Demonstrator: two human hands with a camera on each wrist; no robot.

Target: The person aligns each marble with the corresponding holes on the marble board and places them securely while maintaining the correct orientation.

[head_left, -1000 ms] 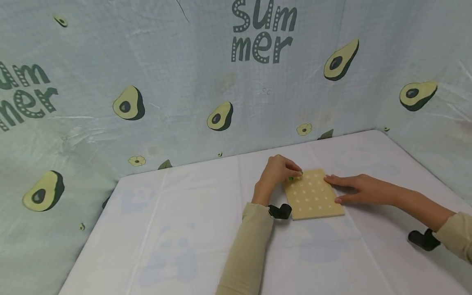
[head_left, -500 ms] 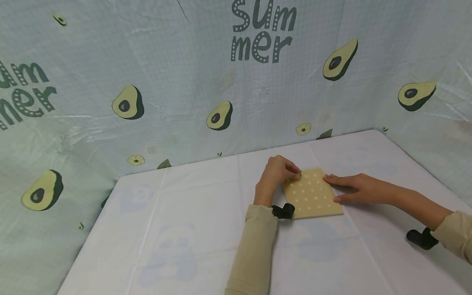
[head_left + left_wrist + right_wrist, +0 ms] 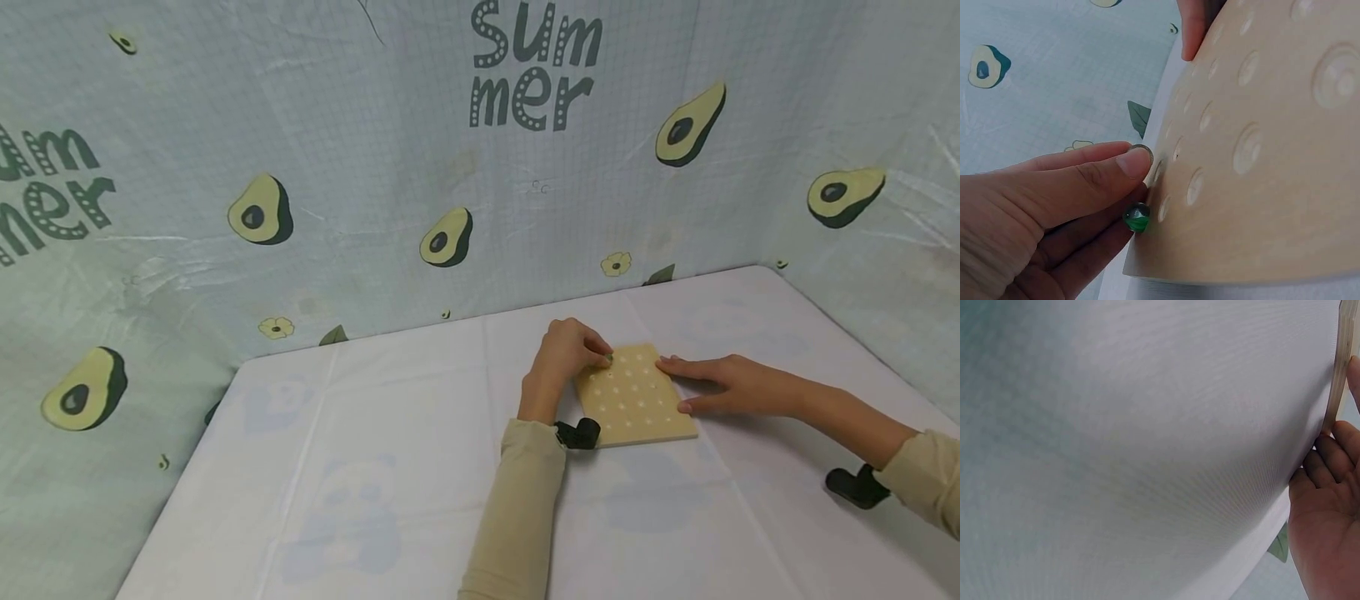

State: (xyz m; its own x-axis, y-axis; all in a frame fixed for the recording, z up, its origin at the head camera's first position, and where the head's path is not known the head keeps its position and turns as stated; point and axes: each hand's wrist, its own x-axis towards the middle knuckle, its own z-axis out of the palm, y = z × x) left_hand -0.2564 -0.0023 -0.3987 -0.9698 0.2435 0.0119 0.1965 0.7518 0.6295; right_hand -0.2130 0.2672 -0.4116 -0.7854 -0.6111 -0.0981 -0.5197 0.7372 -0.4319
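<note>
A square pale wooden board (image 3: 637,400) with rows of round hollows lies on the table. My left hand (image 3: 562,354) is over its far left corner. Between left thumb and forefinger I pinch a small glass marble (image 3: 1142,149), mostly hidden by the fingertips. A clear marble with green inside (image 3: 1137,217) shows at the board's corner, right beside the lower fingers of that hand. My right hand (image 3: 723,383) rests on the board's right edge, its fingers nearly straight; in the right wrist view the fingertips (image 3: 1338,434) press against the wooden edge.
A white cloth with faint blue prints covers the table (image 3: 375,467). Behind it hangs a pale green curtain (image 3: 352,167) printed with avocados and lettering. A black wrist camera (image 3: 577,433) sits on the left wrist, overlapping the board's near left side in the head view.
My left hand and forearm have shifted slightly right, and the green marble seen under the hand in the head view is now covered there. The right hand stays on the board's edge.
</note>
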